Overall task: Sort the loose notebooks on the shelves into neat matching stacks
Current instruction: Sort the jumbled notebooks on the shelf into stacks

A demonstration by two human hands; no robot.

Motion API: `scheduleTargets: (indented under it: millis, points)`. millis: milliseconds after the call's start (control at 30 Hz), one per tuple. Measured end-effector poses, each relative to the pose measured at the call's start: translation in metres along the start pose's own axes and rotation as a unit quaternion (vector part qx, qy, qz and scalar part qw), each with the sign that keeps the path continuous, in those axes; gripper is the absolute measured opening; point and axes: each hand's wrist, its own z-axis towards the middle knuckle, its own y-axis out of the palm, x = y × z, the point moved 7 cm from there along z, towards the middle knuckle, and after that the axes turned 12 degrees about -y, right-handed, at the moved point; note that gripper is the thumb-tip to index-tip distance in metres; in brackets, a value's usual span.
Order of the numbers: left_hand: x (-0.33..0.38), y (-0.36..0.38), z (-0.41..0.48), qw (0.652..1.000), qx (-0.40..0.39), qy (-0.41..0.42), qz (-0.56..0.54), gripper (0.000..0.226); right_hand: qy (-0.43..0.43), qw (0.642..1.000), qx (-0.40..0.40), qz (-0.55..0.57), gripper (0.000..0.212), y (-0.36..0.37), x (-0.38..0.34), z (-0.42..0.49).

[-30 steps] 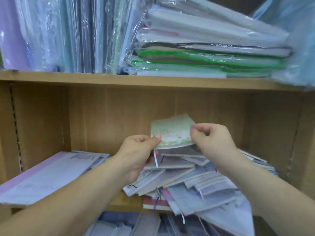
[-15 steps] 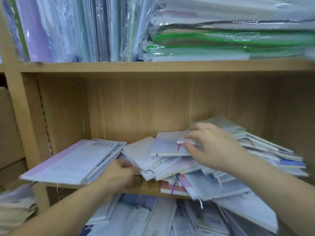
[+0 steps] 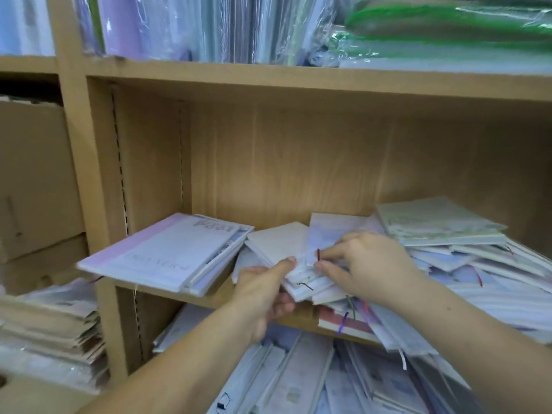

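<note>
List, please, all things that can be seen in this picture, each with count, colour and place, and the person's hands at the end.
large notebooks: a few stacked, pale lilac and white, left on the middle shelf, overhanging its front edge.
small notebooks: many, count unclear, white, grey and pale green, loose pile at centre and right of the middle shelf.
wrapped packs: many, clear plastic over lilac, blue and green, on the top shelf.
lower notebooks: many, bluish white, below the middle shelf.
cardboard box: one, brown, in the left bay.
paper stack: one, beige and white, lower left.
shelf unit: one, light wood.
left hand: one, gripping small notebooks from below.
right hand: one, fingers on the same notebooks.
</note>
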Motion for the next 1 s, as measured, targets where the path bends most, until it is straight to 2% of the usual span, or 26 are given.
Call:
scheduleTargets:
  millis: [200, 333, 433, 567, 633, 700, 767, 833, 867, 933, 1000]
  points:
    - [0.039, 0.014, 0.0, 1.0, -0.018, -0.012, -0.003, 0.03, 0.048, 0.997, 0.045, 0.037, 0.036, 0.0, 0.013, 0.002]
    - [0.061, 0.031, -0.016, 0.997, -0.066, 0.02, 0.026, 0.029, 0.061, 0.995, 0.053, 0.057, 0.032, -0.004, 0.021, 0.003]
    - [0.081, 0.032, -0.032, 0.991, -0.026, 0.109, 0.072, 0.031, 0.066, 0.993, 0.056, 0.08, 0.03, -0.003, 0.021, -0.003]
    - [0.114, 0.011, -0.062, 0.963, 0.05, 0.244, 0.102, 0.022, 0.089, 0.984, 0.04, 0.152, 0.037, 0.004, 0.031, -0.013]
    - [0.124, -0.006, -0.078, 0.954, 0.082, 0.273, 0.096, 0.022, 0.074, 0.983, 0.002, 0.169, 0.042, 0.01, 0.029, -0.015]
    - [0.129, -0.025, -0.097, 0.947, 0.107, 0.294, 0.076, 0.018, 0.061, 0.968, 0.011, 0.243, 0.038, 0.007, 0.023, -0.015]
    - [0.13, -0.039, -0.113, 0.944, 0.115, 0.304, 0.058, 0.015, 0.082, 0.919, 0.109, 0.369, 0.028, -0.009, 0.023, -0.013]
    - [0.128, -0.043, -0.124, 0.951, 0.081, 0.293, 0.052, 0.015, 0.122, 0.843, 0.193, 0.487, 0.018, -0.027, 0.022, -0.013]
    - [0.123, -0.042, -0.126, 0.958, 0.054, 0.278, 0.043, 0.015, 0.145, 0.798, 0.197, 0.551, 0.018, -0.031, 0.019, -0.012]
    - [0.108, -0.034, -0.126, 0.969, -0.001, 0.244, 0.024, 0.019, 0.192, 0.707, 0.143, 0.665, 0.025, -0.029, 0.005, -0.012]
    - [0.09, -0.024, -0.124, 0.974, -0.055, 0.221, 0.019, 0.028, 0.222, 0.662, 0.132, 0.704, 0.018, -0.023, 0.0, -0.019]
